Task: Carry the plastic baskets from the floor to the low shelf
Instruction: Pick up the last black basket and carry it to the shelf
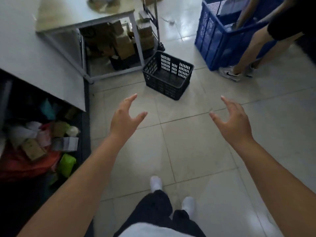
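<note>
While the empty black slotted plastic basket (168, 75) sits untouched on the tiled floor (196, 142) by the white metal table's (85, 16) leg, apparently unshelved, the left hand (125, 119) and right hand (235, 122) reach forward, spread and empty.

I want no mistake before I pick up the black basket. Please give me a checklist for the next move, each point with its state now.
1. Both hands free: ok. Left hand and right hand are open, holding nothing.
2. Black basket empty: ok, nothing shows inside.
3. Basket upright on the floor: ok.
4. Path clear: ok, bare tiles between the hands and the basket.
5. Other person near the blue crate: not ok, they stand close on the right.
6. Room on the low shelf: cannot tell.
</note>
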A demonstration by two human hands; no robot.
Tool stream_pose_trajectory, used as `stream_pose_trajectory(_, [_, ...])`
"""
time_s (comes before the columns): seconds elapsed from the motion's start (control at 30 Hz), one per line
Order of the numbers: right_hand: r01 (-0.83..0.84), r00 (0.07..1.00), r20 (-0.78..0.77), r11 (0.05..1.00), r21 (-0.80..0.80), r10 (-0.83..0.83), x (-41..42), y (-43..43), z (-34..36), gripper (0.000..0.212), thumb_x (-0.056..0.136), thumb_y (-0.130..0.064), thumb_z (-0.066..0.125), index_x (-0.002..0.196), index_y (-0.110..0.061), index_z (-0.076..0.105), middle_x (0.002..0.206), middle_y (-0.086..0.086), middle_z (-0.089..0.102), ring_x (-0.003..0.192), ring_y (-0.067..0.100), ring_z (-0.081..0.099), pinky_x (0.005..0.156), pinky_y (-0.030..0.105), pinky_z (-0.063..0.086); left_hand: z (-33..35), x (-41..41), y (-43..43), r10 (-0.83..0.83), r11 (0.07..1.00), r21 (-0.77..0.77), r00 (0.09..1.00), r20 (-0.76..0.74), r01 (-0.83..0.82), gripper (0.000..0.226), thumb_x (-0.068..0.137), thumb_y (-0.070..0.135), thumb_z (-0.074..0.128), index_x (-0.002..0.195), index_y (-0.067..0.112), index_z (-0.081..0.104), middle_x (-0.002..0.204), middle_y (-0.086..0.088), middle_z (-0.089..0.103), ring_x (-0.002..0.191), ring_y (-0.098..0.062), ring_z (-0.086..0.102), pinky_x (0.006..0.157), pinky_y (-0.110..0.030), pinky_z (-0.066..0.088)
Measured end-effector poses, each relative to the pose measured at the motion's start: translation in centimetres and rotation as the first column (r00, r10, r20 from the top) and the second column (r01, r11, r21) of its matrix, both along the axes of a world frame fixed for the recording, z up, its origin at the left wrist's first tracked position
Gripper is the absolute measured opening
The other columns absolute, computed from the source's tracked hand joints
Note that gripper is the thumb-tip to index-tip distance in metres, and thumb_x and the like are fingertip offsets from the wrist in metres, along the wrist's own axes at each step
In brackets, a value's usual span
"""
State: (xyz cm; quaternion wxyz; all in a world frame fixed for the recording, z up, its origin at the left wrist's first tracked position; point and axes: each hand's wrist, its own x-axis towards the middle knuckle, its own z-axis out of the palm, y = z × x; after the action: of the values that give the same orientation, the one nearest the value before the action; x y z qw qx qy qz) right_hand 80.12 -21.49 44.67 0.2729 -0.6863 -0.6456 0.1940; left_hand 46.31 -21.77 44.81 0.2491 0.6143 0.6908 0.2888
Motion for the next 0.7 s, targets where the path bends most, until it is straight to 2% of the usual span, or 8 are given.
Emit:
stream_pose_trajectory(0.13, [-0.058, 0.998, -0.015, 0.998, -0.015, 0.057, -3.3, 8.8, -1.3, 0.061, 0.086, -0.039, 0.066, 0.140, -0.018, 0.047, 0.131, 0.009, 0.054, 0.121, 0.026, 0.049, 0.097, 0.039, 0.041, -1.4, -2.8, 6.3, 0.068, 0.997, -0.027, 0.998, -0.002, -0.068, 0.069, 0.087, 0.034, 0.075, 0.148, 0.019, 0.046, 0.149, 0.001, 0.050, 0.134, -0.016, 0.047, 0.108, -0.032, 0.038])
stream_pose_trajectory(0.23, [-0.078, 0.997, -0.014, 0.997, -0.022, 0.078, -5.7, 15.2, -2.9, 0.061, 0.087, -0.039, 0.066, 0.140, -0.016, 0.047, 0.132, 0.009, 0.053, 0.122, 0.025, 0.048, 0.098, 0.036, 0.039, -2.9, -5.1, 12.2, 0.090, 0.995, -0.052, 0.995, 0.036, -0.088, 0.069, 0.087, 0.032, 0.075, 0.148, 0.018, 0.046, 0.149, -0.001, 0.050, 0.135, -0.017, 0.047, 0.111, -0.038, 0.039])
stream_pose_trajectory(0.47, [0.033, 0.998, -0.045, 0.996, -0.085, -0.037, -10.3, 29.7, -5.4, 0.062, 0.087, -0.043, 0.064, 0.141, -0.019, 0.046, 0.135, 0.006, 0.052, 0.124, 0.022, 0.047, 0.099, 0.034, 0.038, -5.0, -10.1, 28.9, 0.053, 0.992, -0.119, 0.997, 0.048, -0.047, 0.070, 0.086, 0.035, 0.076, 0.148, 0.022, 0.046, 0.149, 0.000, 0.051, 0.134, -0.020, 0.048, 0.109, -0.043, 0.041])
stream_pose_trajectory(0.7, [0.148, 0.984, -0.073, 0.976, -0.163, -0.162, -12.2, 42.5, -8.5, 0.063, 0.087, -0.044, 0.063, 0.142, -0.020, 0.045, 0.138, 0.010, 0.050, 0.129, 0.024, 0.044, 0.103, 0.040, 0.039, -6.8, -12.5, 45.3, -0.020, 0.989, -0.148, 1.000, 0.013, 0.022, 0.072, 0.086, 0.042, 0.074, 0.150, 0.026, 0.043, 0.151, 0.002, 0.048, 0.136, -0.017, 0.046, 0.110, -0.044, 0.041])
